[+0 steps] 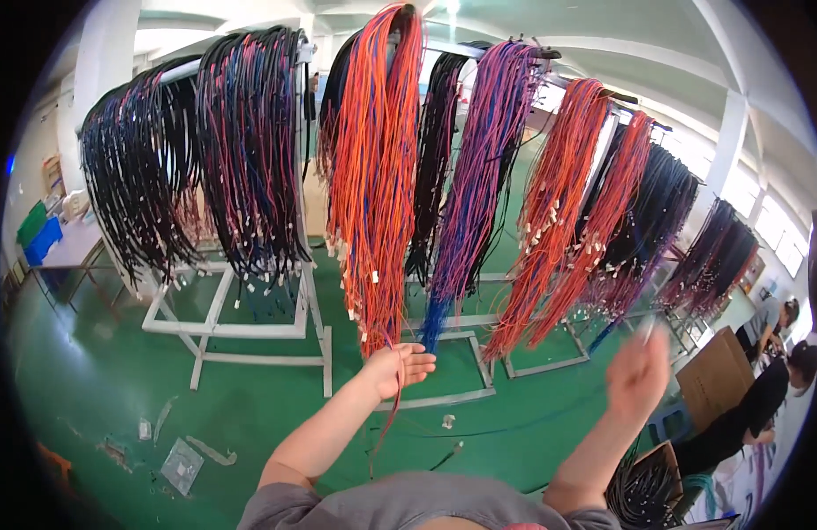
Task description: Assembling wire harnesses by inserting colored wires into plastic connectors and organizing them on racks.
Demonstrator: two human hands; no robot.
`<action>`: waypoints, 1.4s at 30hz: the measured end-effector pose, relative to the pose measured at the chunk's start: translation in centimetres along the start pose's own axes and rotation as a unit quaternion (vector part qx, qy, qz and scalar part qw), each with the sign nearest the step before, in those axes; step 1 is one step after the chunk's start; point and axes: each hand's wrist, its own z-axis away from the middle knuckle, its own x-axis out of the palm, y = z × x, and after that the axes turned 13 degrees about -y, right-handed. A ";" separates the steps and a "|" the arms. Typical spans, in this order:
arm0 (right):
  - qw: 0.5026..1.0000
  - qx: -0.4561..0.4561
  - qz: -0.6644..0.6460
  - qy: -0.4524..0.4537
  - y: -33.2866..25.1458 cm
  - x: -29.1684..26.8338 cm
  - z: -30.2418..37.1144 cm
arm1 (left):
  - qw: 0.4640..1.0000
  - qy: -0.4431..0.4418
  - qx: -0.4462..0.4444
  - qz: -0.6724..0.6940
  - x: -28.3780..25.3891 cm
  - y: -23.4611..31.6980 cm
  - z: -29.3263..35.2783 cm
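Note:
My left hand [400, 367] is at the lower tips of a long orange-and-blue wire bundle [373, 177]. Its fingers are stretched out to the right, while a few thin reddish wires [393, 415] run across the palm by the thumb and dangle below it. My right hand [638, 371] is raised at the right, smeared by motion, with its fingers curled in. Something small and whitish shows at its fingertips, too blurred to name. A purple-and-blue wire bundle [488, 150] hangs just beyond my left hand, from the same row of racks.
Black cable bundles [249, 150] hang on a white metal rack [316, 336] at the left. More orange bundles [563, 177] and dark ones hang rightward. A box of black cables [647, 486], a cardboard box [713, 375] and two people [744, 415] are at the right. Plastic scraps [181, 465] litter the green floor.

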 end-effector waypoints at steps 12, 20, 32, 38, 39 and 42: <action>0.794 0.354 0.415 -0.267 8.9 2.8 12.2 | 0.990 -0.124 -0.039 0.045 13.2 1.6 -1.5; 0.937 0.288 0.196 -0.025 9.4 1.4 10.6 | 0.936 -0.248 -0.149 -0.198 13.9 0.1 0.4; 0.953 0.155 -0.069 0.251 1.8 -2.3 16.3 | 0.946 -0.218 -0.169 -0.173 15.2 -10.1 5.0; 0.936 0.088 0.038 0.339 -3.9 -4.3 21.7 | 0.865 -0.285 -0.283 -0.302 11.8 -14.8 8.0; 0.937 0.151 0.058 0.309 -4.6 -3.7 22.3 | 0.874 -0.283 -0.286 -0.272 12.2 -16.0 8.0; 0.936 0.277 0.064 0.206 -5.5 -2.0 24.4 | 0.923 -0.248 -0.238 -0.172 17.3 -18.7 5.8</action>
